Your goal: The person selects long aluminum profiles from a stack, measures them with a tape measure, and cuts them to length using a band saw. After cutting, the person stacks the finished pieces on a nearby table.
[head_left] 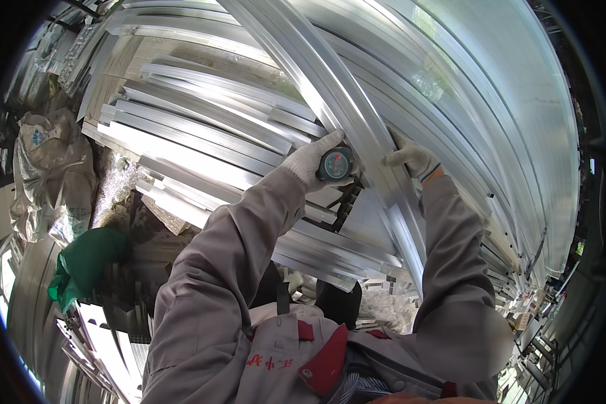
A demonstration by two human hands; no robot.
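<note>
Both hands wear pale knit gloves. My left hand [308, 161] is closed around a round tape measure [334, 164] with a dark case and a red mark on its face. It is beside the left edge of a long silver aluminium profile [333, 84], which runs slantwise from the top of the picture down toward my right arm. On the opposite edge of that profile, my right hand [414, 159] has its thumb on top and its other fingers largely hidden. No tape blade can be made out.
Many more aluminium profiles [202, 128] lie stacked to the left, with wide, long ones [464, 87] along the right. Farther left are a whitish sack [50, 168] and a green cloth or bag [91, 259]. Clear plastic wrap [118, 185] sits near the stack's left end.
</note>
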